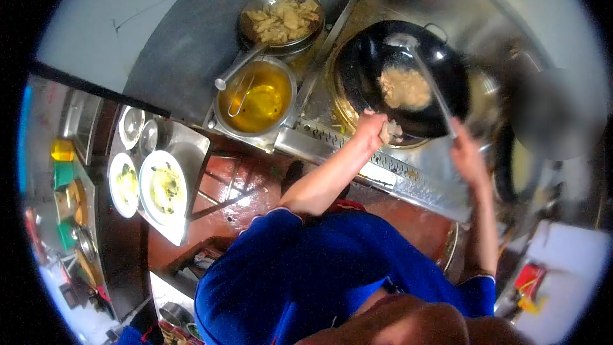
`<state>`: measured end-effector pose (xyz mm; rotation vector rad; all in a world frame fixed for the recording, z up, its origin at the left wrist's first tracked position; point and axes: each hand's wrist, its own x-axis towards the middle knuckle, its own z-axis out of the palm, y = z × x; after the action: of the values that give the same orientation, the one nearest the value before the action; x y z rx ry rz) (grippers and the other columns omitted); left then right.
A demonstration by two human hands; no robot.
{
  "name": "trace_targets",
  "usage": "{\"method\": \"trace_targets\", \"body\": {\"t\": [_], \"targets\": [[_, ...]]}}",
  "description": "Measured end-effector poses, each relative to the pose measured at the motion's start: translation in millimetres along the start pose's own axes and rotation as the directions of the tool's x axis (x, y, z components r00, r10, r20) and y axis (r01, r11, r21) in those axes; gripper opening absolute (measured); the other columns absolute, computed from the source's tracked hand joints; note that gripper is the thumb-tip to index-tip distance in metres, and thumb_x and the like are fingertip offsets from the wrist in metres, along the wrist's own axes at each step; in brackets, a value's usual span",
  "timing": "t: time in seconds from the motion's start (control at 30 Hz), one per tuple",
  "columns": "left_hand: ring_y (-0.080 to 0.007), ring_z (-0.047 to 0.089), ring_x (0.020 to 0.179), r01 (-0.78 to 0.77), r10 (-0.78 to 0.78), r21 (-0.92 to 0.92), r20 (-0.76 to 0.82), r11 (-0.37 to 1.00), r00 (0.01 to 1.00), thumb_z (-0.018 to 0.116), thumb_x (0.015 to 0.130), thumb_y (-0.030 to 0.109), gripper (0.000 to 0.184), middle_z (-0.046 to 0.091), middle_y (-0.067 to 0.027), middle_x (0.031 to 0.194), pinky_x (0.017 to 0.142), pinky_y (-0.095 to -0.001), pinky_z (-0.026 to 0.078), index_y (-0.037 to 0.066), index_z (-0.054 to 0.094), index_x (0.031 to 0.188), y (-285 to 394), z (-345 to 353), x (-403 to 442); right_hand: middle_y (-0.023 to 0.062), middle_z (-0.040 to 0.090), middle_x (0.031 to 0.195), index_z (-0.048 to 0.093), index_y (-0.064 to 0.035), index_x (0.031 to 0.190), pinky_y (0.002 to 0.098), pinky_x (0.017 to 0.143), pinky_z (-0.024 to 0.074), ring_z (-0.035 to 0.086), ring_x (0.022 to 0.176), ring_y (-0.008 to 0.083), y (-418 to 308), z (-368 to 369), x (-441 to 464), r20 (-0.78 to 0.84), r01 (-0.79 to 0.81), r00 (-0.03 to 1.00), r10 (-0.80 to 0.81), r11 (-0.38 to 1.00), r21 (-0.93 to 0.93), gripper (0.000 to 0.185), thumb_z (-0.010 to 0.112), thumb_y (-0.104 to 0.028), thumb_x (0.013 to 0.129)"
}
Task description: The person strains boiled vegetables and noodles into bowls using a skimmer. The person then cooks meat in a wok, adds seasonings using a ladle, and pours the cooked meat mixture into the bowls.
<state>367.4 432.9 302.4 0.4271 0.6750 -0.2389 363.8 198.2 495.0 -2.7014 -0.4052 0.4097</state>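
A black wok sits on the stove burner with pale brown food in its bottom. At the wok's near rim, my left hand is closed around a greyish cloth; whether a handle lies under it is hidden. My right hand grips the end of a long-handled metal ladle. The ladle's head reaches over the far inner side of the wok, beyond the food, and its exact shape is blurred.
Left of the wok stands a metal pot of yellow oil. Behind it, a strainer holds pale fried pieces, its handle pointing toward me. Two white plates of food, including one plate, rest on a metal side table.
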Motion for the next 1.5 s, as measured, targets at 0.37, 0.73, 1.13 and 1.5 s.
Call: {"method": "trace_targets", "body": {"t": [0.37, 0.73, 1.13, 1.5], "targets": [[-0.0414, 0.066, 0.068, 0.155, -0.114, -0.128, 0.284, 0.98, 0.952, 0.048, 0.079, -0.005, 0.015, 0.06, -0.0243, 0.08, 0.061, -0.0567, 0.058, -0.008, 0.05, 0.093, 96.0, -10.3, -76.3, 0.0223, 0.061, 0.109, 0.035, -0.0267, 0.145, 0.0476, 0.077, 0.0514, 0.062, 0.089, 0.0417, -124.0, -31.7, -53.3, 0.115, -0.157, 0.97, 0.213, 0.915, -0.372, 0.073, 0.059, -0.006, 0.079], [-0.0245, 0.065, 0.083, 0.131, -0.065, -0.086, 0.539, 0.988, 0.84, 0.053, 0.088, 0.012, 0.017, 0.065, -0.0138, 0.09, 0.073, -0.0345, 0.054, 0.0, 0.059, 0.097, 176.0, -28.8, -98.7, 0.0243, 0.062, 0.095, 0.044, -0.0193, 0.139, 0.049, 0.076, 0.0492, 0.063, 0.086, 0.0411, -258.1, -84.6, -11.5, 0.063, 0.064, 0.997, -0.033, 0.81, -0.583, 0.066, 0.056, -0.001, 0.076], [-0.0251, 0.063, 0.104, 0.155, -0.04, -0.109, 0.681, 0.982, 0.731, 0.044, 0.097, 0.023, 0.034, 0.065, -0.0164, 0.112, 0.094, -0.0362, 0.05, -0.003, 0.058, 0.115, 229.1, -39.9, -112.7, 0.0219, 0.064, 0.104, 0.051, -0.0178, 0.134, 0.0449, 0.085, 0.0511, 0.063, 0.093, 0.0392, -348.7, -111.0, 39.2, 0.165, 0.175, 0.983, -0.076, 0.643, -0.746, 0.058, 0.054, -0.007, 0.077], [-0.022, 0.062, 0.106, 0.225, -0.043, -0.173, 0.696, 0.959, 0.717, 0.044, 0.098, 0.022, 0.033, 0.064, -0.0132, 0.115, 0.095, -0.0325, 0.049, -0.001, 0.056, 0.118, 234.1, -49.0, -98.2, 0.0186, 0.06, 0.118, 0.051, -0.0193, 0.134, 0.0422, 0.096, 0.0469, 0.059, 0.107, 0.0363, -433.7, -111.5, 59.4, 0.114, -0.047, 0.964, 0.241, 0.575, -0.817, 0.065, 0.054, 0.005, 0.073]]}}
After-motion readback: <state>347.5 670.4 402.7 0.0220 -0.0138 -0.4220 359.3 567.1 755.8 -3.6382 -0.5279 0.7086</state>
